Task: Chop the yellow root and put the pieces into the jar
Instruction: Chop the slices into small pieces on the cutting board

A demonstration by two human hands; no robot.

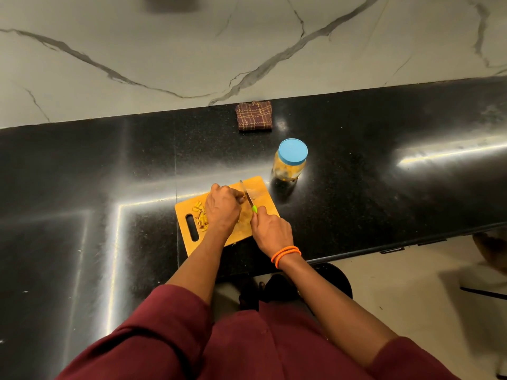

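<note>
- Yellow root (242,199) is on the chopping board (260,187), pinned under the left hand's fingertips, mostly hidden so can't make out much of it.
- Left hand (221,208) is curled down onto it.
- Right hand (271,231) is wrapped round the green handle of the knife (248,197), blade right up against the left fingers.
- Cut pieces (200,216) are piled on the left part of the board, by the handle slot.
- Jar (290,160) with its blue lid on sits just past the board's far right corner.
- Checked cloth (254,116) lies further back on the black counter (384,187).
</note>
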